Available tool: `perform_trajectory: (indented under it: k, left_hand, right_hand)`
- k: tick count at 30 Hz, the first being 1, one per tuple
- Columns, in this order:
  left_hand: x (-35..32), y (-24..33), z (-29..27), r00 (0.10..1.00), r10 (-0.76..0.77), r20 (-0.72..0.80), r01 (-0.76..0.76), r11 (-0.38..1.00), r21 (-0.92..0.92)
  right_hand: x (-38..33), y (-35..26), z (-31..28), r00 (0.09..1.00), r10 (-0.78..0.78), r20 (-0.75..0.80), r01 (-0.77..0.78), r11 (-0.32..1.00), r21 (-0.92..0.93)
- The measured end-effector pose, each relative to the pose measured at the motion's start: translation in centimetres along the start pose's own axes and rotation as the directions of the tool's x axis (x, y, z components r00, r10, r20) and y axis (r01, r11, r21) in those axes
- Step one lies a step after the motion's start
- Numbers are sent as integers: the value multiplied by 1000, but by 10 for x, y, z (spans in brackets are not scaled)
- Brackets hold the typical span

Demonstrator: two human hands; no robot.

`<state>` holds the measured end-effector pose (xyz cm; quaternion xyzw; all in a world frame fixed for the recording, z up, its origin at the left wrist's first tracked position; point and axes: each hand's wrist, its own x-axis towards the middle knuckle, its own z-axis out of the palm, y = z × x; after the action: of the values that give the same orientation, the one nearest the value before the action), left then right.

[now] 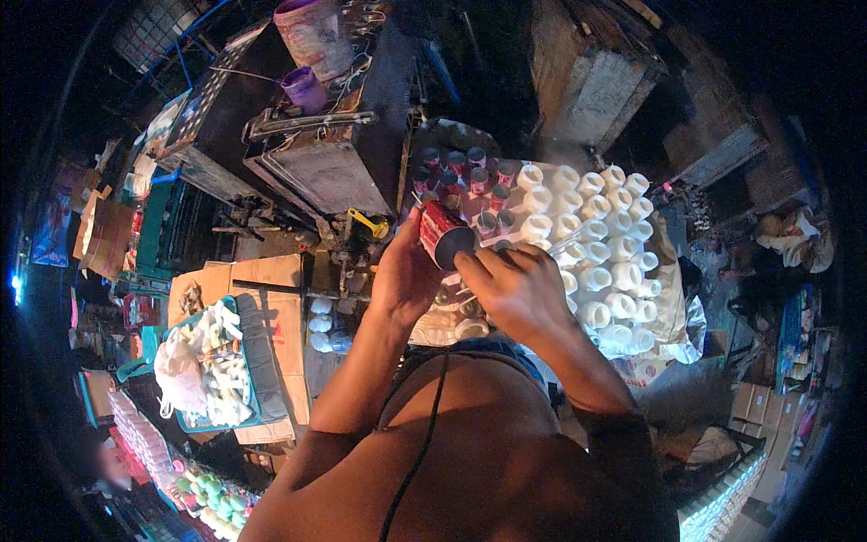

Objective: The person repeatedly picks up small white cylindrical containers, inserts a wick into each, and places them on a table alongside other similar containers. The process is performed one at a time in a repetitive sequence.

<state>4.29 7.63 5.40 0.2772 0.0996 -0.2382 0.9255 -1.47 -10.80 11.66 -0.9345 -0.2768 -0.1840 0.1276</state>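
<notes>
Nearest, bottom of view: bare torso (pixel 488 470) and both forearms rising from the lower edge, with a thin dark cord (pixel 424 434) hanging down the chest.
Left hand (pixel 406 275): raised at centre, fingers curled around the side of a red-labelled jar (pixel 442 233) — grasping it, tilted, dark open mouth turned toward the lower right.
Right hand (pixel 515 289): just right of the left, fingers bent and pressed to the rim of the same jar, touching its mouth; whether anything small sits between the fingertips cannot be told.
Where the jar is: held in the air between both hands, above the near edge of the jar cluster, not resting on anything.
Just beyond the hands: white plastic jars (pixel 605 244) packed upright and touching one another, spreading to the right, open mouths up.
Behind the held jar: a smaller group of red-labelled jars (pixel 470 176), upright, just beside the white ones on their left.
Under the cluster: a pale sack or sheet (pixel 673 307) showing at the right edge.
Left of the forearm: flattened cardboard (pixel 275 298) bearing a blue tray (pixel 257 397) heaped with white plastic pieces (pixel 212 361).
Lower left, well apart: rows of small green and white caps (pixel 212 501).
Farther back, upper centre: a dark metal machine (pixel 321 163) with a yellow handle (pixel 368 223) at its near corner — a purple cup (pixel 302 88) and a large purple-rimmed container (pixel 312 34) on top.
Far right: stacked cardboard boxes (pixel 754 406) in dim light.
</notes>
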Motion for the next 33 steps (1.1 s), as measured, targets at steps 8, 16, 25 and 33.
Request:
perform_trajectory:
  k: [8,16,25,33]
  left_hand:
    - [6,-10,-13,999,-29,-27,28,999,-41]
    - [5,-3,-22,992,-113,56,119,987,-113]
    - [12,-8,-30,992,-122,-14,119,984,-134]
    - [13,-16,-31,996,-89,7,89,993,-79]
  right_hand:
    - [-5,7,-8,993,-38,113,36,999,19]
    - [-7,9,-10,999,-23,33,22,999,38]
    - [-7,9,-6,991,-59,-120,64,997,33]
    - [-12,3,4,997,-39,-67,44,997,66]
